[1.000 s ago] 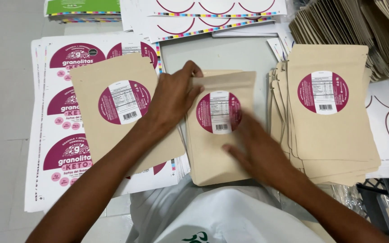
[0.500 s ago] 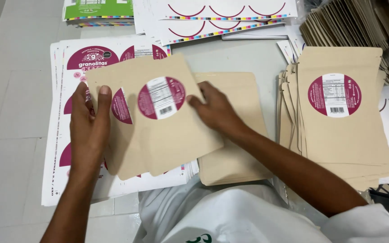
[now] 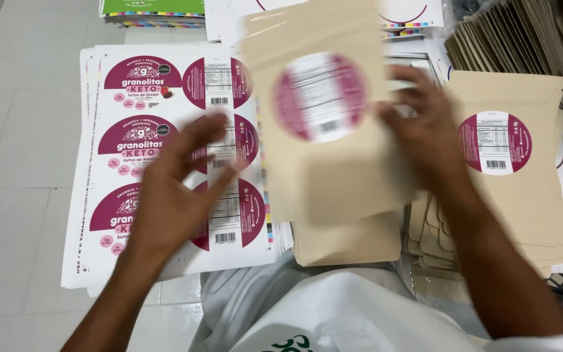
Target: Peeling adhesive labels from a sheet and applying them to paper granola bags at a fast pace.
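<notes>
hands apart, right hand [image 3: 425, 133] gripping blurred labelled pouch [image 3: 324, 124], left hand [image 3: 177, 189] spread above sticker sheets [image 3: 144, 98]

Two bare forearms, seen from above, no sleeves reaching the wrists. Left hand [image 3: 177, 189] and right hand [image 3: 425, 130] without gloves, rings, watch or bracelet. White garment [image 3: 333, 313] across the lower edge of the view, loosely creased and folded over the torso. Green printed marking [image 3: 288, 343] on the white cloth at the bottom edge, only partly in view. Edge of a white short sleeve [image 3: 548, 340] just showing at the lower right corner. Fingers blurred; nails too unclear to tell.
</notes>
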